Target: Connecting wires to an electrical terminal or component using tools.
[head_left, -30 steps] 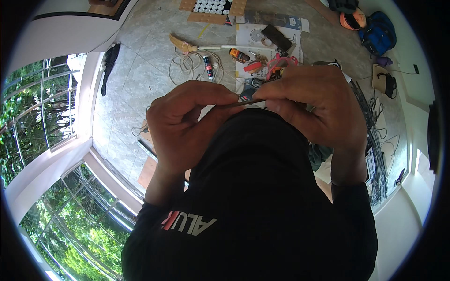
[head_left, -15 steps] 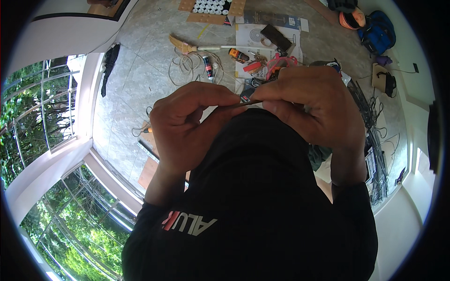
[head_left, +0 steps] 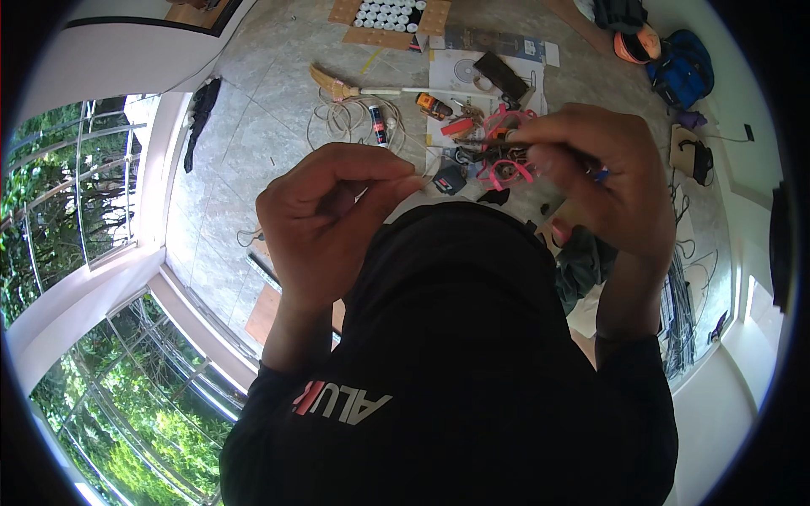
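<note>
My left hand (head_left: 325,215) is closed in a pinch, thumb against forefinger; whatever lies between the tips is too small to make out. Apart from it, on the right, my right hand (head_left: 612,173) pinches a thin dark strip (head_left: 488,143) that points leftward from thumb and forefinger. Below the strip, on the floor, lie a pink-strapped item (head_left: 512,175) and a small black box-like thing (head_left: 450,178). An orange-and-black tool (head_left: 433,105) and a red piece (head_left: 457,127) lie just beyond.
Farther off are a broom (head_left: 333,84), coiled cable (head_left: 333,114), a dark tube (head_left: 378,125) and a cardboard box of white cylinders (head_left: 388,38). A blue bag (head_left: 680,67) stands far right. Barred windows (head_left: 76,194) line the left side. Dark rods (head_left: 677,316) lie at right.
My hands have drawn apart from where they met at the thin strip. The right hand has moved right with the strip; the left has shifted slightly left, still pinched.
</note>
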Action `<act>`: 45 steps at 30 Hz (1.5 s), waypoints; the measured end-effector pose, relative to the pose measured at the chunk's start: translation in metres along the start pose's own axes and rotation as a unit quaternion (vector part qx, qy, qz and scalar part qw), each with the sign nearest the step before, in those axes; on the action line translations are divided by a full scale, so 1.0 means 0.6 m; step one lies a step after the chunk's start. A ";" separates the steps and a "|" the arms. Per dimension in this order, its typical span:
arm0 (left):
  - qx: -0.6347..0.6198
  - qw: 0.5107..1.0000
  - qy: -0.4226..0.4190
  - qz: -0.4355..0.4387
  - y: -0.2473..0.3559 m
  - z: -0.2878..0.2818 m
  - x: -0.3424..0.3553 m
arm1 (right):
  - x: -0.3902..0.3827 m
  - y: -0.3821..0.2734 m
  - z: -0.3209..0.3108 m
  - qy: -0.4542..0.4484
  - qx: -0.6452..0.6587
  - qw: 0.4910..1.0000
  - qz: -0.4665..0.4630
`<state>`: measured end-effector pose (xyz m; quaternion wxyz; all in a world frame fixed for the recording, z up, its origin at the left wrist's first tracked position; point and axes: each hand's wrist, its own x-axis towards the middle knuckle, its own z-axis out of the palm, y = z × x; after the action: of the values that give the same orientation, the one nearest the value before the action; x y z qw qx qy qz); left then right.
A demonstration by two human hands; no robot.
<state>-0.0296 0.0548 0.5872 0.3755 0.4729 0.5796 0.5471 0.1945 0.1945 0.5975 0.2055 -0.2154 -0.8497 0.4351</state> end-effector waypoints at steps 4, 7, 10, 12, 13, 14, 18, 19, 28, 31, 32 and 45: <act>-0.051 0.997 0.036 -0.048 0.002 0.002 -0.004 | 0.000 0.005 0.013 0.067 0.067 0.995 0.044; -0.083 0.994 0.051 -0.051 -0.004 0.003 -0.007 | 0.011 0.003 0.044 0.085 0.109 0.990 0.019; -0.083 0.993 0.055 -0.056 -0.005 0.005 -0.006 | 0.030 -0.009 0.079 0.094 0.164 0.982 0.010; -0.077 0.994 0.056 -0.046 -0.004 0.014 -0.005 | 0.039 -0.016 0.098 0.095 0.188 0.977 0.019; -0.069 0.995 0.062 -0.035 -0.004 0.018 -0.004 | 0.042 -0.016 0.108 0.075 0.219 0.972 0.042; -0.069 0.995 0.061 -0.036 -0.005 0.017 -0.004 | 0.043 -0.015 0.113 0.053 0.251 0.965 0.063; -0.018 0.999 0.048 -0.012 -0.011 0.008 -0.007 | 0.043 0.006 0.087 0.018 0.290 0.946 0.144; -0.022 0.998 0.060 -0.004 -0.013 0.006 -0.009 | 0.041 0.013 0.080 0.031 0.290 0.941 0.169; -0.205 0.965 0.080 -0.143 -0.041 0.010 0.002 | 0.034 0.036 0.105 0.077 0.307 0.942 0.113; -0.236 0.957 0.084 -0.143 -0.049 0.009 0.003 | 0.033 0.038 0.108 0.057 0.282 0.954 0.085; -0.236 0.959 0.082 -0.132 -0.050 0.007 0.005 | 0.036 0.040 0.111 0.055 0.278 0.958 0.050; -0.276 0.947 0.049 -0.156 -0.039 0.009 0.011 | 0.049 0.015 0.099 0.059 0.207 0.976 0.016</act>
<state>-0.0293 0.0639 0.5638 0.5427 0.2273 0.4903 0.6429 0.1400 0.1767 0.5631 0.2882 -0.2067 -0.7240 0.5916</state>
